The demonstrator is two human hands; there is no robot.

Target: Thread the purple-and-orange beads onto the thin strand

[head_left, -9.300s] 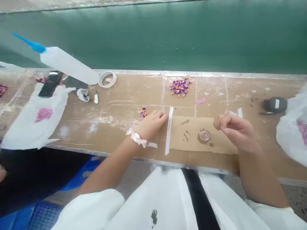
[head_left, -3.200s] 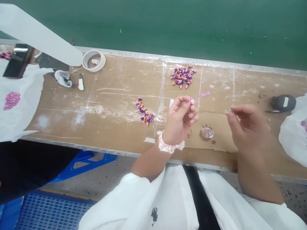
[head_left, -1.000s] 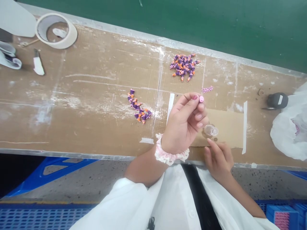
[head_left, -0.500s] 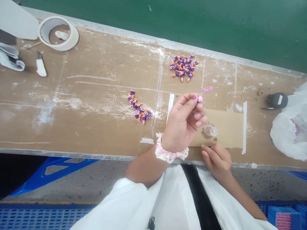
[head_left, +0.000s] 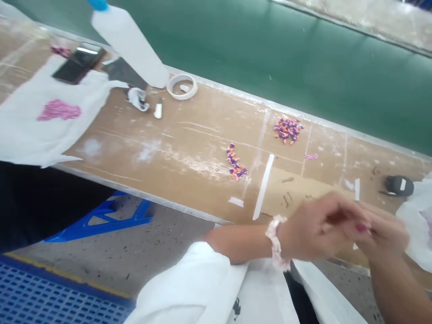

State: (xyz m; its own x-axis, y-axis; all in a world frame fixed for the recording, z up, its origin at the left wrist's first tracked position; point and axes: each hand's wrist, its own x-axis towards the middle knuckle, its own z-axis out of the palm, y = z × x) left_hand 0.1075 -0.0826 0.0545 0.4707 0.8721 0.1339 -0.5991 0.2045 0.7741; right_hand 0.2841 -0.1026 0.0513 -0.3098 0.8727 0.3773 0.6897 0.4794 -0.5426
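The green conveyor belt [head_left: 270, 49] fills the 12 o'clock band, and the brown cardboard-covered table [head_left: 189, 148] runs below it from 9 to 3 o'clock. A white cloth [head_left: 43, 130] with a pink bead heap [head_left: 59, 110] and a dark phone [head_left: 78, 65] lies at 10 o'clock; a white squeeze bottle [head_left: 130, 42] with a blue cap leans at 11 o'clock, with a tape roll [head_left: 182, 86] just beside its base. A white plastic bag [head_left: 420, 220] sits at 3 o'clock, and a small black object [head_left: 399, 185] lies near it.

The left hand [head_left: 313, 231], with a pink scrunchie [head_left: 276, 243] at the wrist, and the right hand [head_left: 384, 234] meet at 4 o'clock over the near table edge, fingertips touching or nearly so. Both are blurred by motion; the left grip is curled with finger and thumb drawn together, the right likewise, but whether either is clamped on anything I cannot tell. The left forearm lies nearly level, coming in from 7 o'clock; the right rises from 5 o'clock.

Of the small pieces, the purple-and-orange pile [head_left: 288, 129] lies at 1 o'clock, well apart from the hands; a smaller purple-and-orange row [head_left: 235, 164] lies near centre; a tiny pink cluster [head_left: 311, 156] sits beside the pile.

Half a second ago the left hand was raised with a pink bead pinched at its fingertips and the right rested at the table edge; now they have come together lower and further right, the bead is not discernible, and the view has swung left.
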